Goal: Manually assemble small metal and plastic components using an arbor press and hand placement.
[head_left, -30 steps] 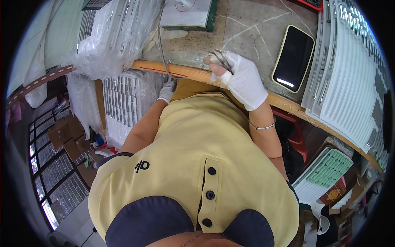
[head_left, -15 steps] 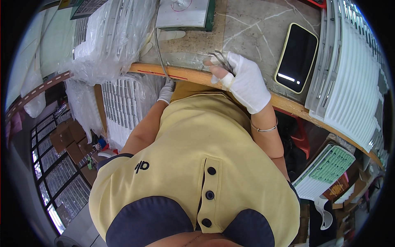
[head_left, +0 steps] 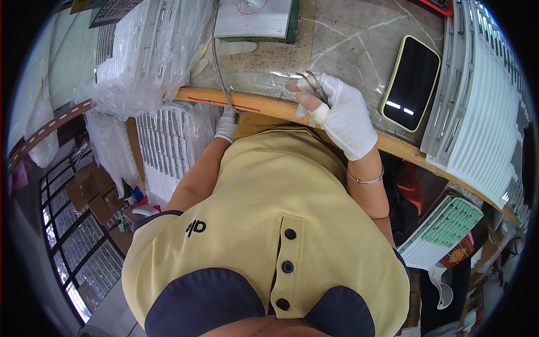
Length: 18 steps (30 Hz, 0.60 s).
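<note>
My right hand (head_left: pixel 349 115), in a white glove with bare thumb and fingertip, is closed above the table's wooden front edge (head_left: pixel 275 106). Between its fingers is a thin metal tool (head_left: pixel 316 84) with two curved prongs, much like tweezers. My left hand (head_left: pixel 226 124), also gloved in white, is down by the front edge, next to a grey cable (head_left: pixel 218 73). Its fingers are hidden beneath the edge, so I cannot see what they touch.
A phone (head_left: pixel 412 84) in a pale case lies right of my right hand. Beyond it are stacked white ribbed strips (head_left: pixel 485 123). A white-topped green box (head_left: pixel 255 22) sits at the back. Plastic-wrapped metal parts (head_left: pixel 151 62) fill the left, with more rows of parts (head_left: pixel 163 146) below.
My right hand has shifted slightly right in the picture, still gripping the metal tool. The phone and strips also appear a little further right. My left hand stays by the edge.
</note>
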{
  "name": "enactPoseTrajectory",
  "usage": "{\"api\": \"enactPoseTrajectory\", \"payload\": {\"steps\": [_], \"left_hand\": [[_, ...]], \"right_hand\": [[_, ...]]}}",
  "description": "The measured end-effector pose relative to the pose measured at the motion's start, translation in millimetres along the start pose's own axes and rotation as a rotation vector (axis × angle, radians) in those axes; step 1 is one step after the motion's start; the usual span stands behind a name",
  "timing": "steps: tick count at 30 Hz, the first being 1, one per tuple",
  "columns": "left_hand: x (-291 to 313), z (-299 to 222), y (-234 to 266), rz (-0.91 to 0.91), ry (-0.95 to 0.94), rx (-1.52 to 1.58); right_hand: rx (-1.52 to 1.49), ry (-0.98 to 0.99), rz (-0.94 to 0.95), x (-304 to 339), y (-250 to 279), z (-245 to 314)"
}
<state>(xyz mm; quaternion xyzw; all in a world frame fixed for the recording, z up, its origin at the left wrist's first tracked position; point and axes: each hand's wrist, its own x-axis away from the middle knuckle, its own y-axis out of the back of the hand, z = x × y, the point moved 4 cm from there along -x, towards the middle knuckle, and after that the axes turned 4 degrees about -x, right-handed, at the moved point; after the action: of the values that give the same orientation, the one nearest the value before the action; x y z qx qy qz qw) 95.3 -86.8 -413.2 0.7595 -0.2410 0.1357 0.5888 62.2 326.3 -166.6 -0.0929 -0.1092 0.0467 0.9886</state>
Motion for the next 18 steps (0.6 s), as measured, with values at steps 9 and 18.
{"api": "enactPoseTrajectory", "payload": {"steps": [9,18], "left_hand": [[-13,73,-44,-0.109,0.008,0.196],[-4,74,-42,-0.193,-0.037,0.178]], "right_hand": [[-0.082,-0.08,0.013,2,-1,5],[-0.052,-0.06,0.031,1,-2,5]]}}
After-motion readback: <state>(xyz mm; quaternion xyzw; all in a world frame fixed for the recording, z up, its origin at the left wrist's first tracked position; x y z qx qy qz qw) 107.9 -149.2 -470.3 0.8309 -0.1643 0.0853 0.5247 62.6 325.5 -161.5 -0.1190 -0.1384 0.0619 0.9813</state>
